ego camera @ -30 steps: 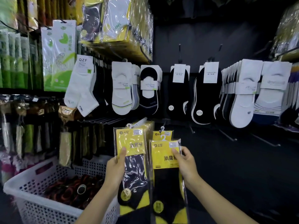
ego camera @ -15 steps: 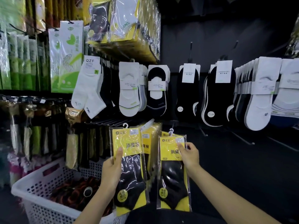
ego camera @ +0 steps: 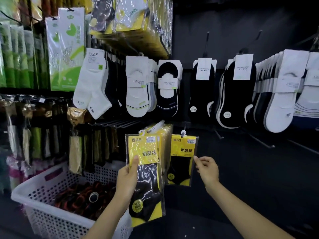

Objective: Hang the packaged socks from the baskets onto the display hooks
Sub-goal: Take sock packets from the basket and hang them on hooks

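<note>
Right hand [ego camera: 205, 169] has come off the hung pack [ego camera: 183, 161], which it gripped near the top half a second ago. Its fingers are now loosely curled and hold nothing, just beside the pack's right edge; contact can't tell. Hung pack is lower centre of frame, dangling by its white hanger tab [ego camera: 183, 133] from a dark hook I can barely make out, right of the stack of yellow packs [ego camera: 165, 130]. Left hand [ego camera: 127, 185] grips the held pack [ego camera: 145, 178], thumb across the yellow card, lower centre-left, not yet hung.

Risks:
- The tab may sit only partway on the hook, so a brush from the right hand could knock the hung pack off.
- The glossy wrap could let the held pack slip in the grip.
- The held pack could snag on the stack beside it while being hung.

Basket [ego camera: 57, 221], lower left: white, perforated plastic, holding dark and red-orange sock bundles [ego camera: 82, 195]. Too blurred to tell whether they are packaged.
</note>
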A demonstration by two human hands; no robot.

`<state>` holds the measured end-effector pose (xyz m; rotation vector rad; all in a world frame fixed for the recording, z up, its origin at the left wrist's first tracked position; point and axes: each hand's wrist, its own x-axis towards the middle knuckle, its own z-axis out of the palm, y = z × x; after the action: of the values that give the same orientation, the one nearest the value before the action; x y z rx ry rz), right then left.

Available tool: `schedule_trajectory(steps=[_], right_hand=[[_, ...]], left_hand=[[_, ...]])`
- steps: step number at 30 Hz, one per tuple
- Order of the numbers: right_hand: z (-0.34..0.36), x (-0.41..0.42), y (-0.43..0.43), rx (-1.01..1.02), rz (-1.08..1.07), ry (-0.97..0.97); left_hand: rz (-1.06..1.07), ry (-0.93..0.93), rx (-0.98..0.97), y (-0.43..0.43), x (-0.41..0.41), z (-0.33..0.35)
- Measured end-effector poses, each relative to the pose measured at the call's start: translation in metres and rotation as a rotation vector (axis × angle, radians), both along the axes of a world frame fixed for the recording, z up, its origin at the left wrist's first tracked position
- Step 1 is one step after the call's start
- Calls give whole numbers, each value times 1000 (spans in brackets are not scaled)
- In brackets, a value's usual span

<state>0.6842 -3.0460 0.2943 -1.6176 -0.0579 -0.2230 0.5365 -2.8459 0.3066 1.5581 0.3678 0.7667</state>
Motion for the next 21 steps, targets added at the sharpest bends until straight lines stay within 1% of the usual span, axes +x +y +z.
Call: schedule_trajectory(steps=[5, 8, 11, 14, 17, 21], right_hand=[[23, -45, 12, 37, 379, -28], [27, -62, 10, 26, 488, -63], [25, -69, 0, 124, 466, -109], [24, -67, -13, 174, 352, -131], [28, -61, -22, 180, 270, -121], [36, -49, -19, 100, 244, -121]], left_hand=[[-125, 23, 14, -31, 11, -3], [-262, 17, 60, -52, 16, -5], [-351, -13, 63, -66, 19, -7], [-413, -4, 54, -71, 23, -12], [-466, 21, 8, -75, 22, -8], [-438, 4, -24, -75, 24, -5]])
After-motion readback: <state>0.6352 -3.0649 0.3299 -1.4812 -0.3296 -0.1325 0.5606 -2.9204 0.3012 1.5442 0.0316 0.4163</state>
